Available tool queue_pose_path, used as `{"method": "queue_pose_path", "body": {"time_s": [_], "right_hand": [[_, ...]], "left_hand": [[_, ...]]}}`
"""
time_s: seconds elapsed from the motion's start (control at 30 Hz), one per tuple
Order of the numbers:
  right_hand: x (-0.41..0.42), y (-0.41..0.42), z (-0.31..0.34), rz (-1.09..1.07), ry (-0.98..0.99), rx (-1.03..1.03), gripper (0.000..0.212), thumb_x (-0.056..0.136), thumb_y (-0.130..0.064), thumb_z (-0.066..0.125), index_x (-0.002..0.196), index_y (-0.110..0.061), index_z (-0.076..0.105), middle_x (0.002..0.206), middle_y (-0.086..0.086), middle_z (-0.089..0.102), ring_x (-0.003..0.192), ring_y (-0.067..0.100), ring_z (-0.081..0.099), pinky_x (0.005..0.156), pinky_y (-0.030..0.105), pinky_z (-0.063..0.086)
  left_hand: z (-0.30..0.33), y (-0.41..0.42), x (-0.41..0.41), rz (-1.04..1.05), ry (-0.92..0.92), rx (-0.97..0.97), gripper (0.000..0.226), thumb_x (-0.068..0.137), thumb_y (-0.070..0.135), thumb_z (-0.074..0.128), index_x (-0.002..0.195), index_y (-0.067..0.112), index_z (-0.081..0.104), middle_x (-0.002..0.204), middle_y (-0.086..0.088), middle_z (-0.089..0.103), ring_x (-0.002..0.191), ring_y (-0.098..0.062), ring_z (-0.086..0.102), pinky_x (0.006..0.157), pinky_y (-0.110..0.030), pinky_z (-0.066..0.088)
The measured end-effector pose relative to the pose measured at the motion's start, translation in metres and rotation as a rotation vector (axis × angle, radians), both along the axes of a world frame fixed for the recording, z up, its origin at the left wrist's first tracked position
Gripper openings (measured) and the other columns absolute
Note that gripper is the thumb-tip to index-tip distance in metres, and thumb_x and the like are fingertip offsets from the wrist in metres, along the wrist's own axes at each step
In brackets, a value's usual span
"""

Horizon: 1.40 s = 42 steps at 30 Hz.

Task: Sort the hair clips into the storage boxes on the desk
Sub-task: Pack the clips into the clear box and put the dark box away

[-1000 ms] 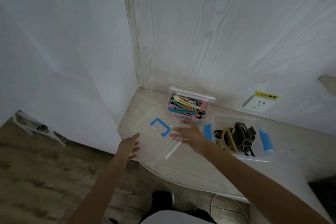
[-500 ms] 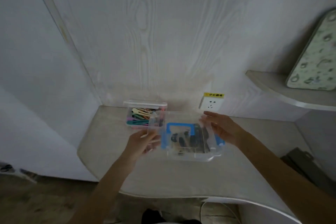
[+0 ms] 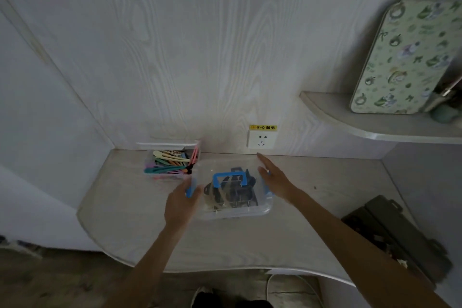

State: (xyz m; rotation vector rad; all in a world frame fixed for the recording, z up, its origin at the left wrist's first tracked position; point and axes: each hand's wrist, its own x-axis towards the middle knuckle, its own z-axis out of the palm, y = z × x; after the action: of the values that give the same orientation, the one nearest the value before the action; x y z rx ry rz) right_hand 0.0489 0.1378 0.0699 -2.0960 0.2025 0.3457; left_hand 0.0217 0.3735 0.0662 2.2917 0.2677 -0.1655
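**Both hands at the lidded clip box on the desk**

A person is standing at a pale wood-grain desk (image 3: 250, 240) and is reaching both bare arms out over it. The clear storage box (image 3: 235, 210) with the blue handle (image 3: 228, 177) on its lid is sitting on the desk near the back wall, and dark and tan claw clips (image 3: 230, 192) are showing through its walls. The left hand (image 3: 181, 204) is lying against the box's left end, its thumb and fingers closing around the blue latch (image 3: 190, 189) there. The right hand (image 3: 273, 180) is resting against the box's right end with its fingers stretched out straight and together, pointing toward the wall; it is covering the latch on that side, so I cannot tell whether it is gripping anything.

Just behind and to the left of this box, a smaller open clear box (image 3: 170, 157) is standing against the wall, and it is holding a bundle of colourful flat hair clips (image 3: 168, 164) in teal, pink, yellow and purple. The two boxes are almost touching at their near corners.

A white wall socket (image 3: 261, 139) with a yellow label is sitting on the wall behind the right hand. Higher to the right, a green patterned board (image 3: 405, 57) is leaning on a curved shelf (image 3: 362, 125). A dark case (image 3: 397, 232) is lying below the desk's right edge.
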Motion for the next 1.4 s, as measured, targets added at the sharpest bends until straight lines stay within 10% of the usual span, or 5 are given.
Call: {"method": "queue_pose_path", "body": {"time_s": [0.43, 0.57, 1.0, 1.2, 1.4], "right_hand": [[-0.013, -0.034, -0.013, -0.145, 0.297, 0.280, 0.040, 0.097, -0.027, 0.045, 0.130, -0.005, 0.048, 0.119, 0.012, 0.060, 0.098, 0.024, 0.063, 0.093, 0.039, 0.051], [-0.018, -0.033, -0.013, -0.117, 0.384, 0.381, 0.048, 0.094, -0.051, 0.036, 0.118, -0.014, 0.054, 0.115, 0.007, 0.062, 0.104, 0.020, 0.062, 0.083, 0.029, 0.051], [0.008, -0.032, 0.001, -0.085, 0.523, 0.222, 0.046, 0.082, -0.027, 0.066, 0.122, -0.007, 0.053, 0.108, 0.008, 0.066, 0.095, 0.020, 0.065, 0.073, 0.027, 0.054], [0.011, -0.017, 0.011, -0.106, 0.395, -0.079, 0.045, 0.083, -0.022, 0.066, 0.120, 0.001, 0.056, 0.113, 0.018, 0.064, 0.085, 0.022, 0.064, 0.070, 0.024, 0.055], [-0.018, 0.000, -0.001, -0.097, 0.020, -0.534, 0.045, 0.089, -0.039, 0.057, 0.124, -0.011, 0.059, 0.099, 0.012, 0.072, 0.065, 0.015, 0.062, 0.056, 0.017, 0.047]], "left_hand": [[-0.020, 0.014, 0.010, 0.207, 0.107, -0.282, 0.064, 0.078, 0.039, 0.071, 0.130, 0.012, 0.047, 0.129, -0.006, 0.052, 0.099, -0.022, 0.061, 0.073, -0.034, 0.055], [-0.013, 0.003, 0.018, 0.187, 0.351, -0.412, 0.027, 0.092, 0.022, 0.057, 0.108, 0.001, 0.051, 0.079, -0.005, 0.055, 0.061, -0.016, 0.050, 0.048, -0.022, 0.041], [0.002, 0.019, 0.038, 0.164, 0.594, -0.518, 0.042, 0.080, 0.021, 0.072, 0.116, 0.003, 0.059, 0.110, -0.013, 0.062, 0.096, -0.025, 0.060, 0.077, -0.035, 0.052], [-0.003, 0.020, 0.041, 0.104, 0.493, -0.396, 0.034, 0.078, 0.024, 0.074, 0.103, 0.003, 0.063, 0.105, -0.014, 0.066, 0.090, -0.025, 0.064, 0.079, -0.035, 0.054], [-0.005, 0.005, 0.012, -0.054, 0.063, 0.236, 0.029, 0.092, 0.037, 0.047, 0.092, 0.013, 0.063, 0.086, -0.005, 0.067, 0.076, -0.022, 0.062, 0.064, -0.028, 0.045]]}}
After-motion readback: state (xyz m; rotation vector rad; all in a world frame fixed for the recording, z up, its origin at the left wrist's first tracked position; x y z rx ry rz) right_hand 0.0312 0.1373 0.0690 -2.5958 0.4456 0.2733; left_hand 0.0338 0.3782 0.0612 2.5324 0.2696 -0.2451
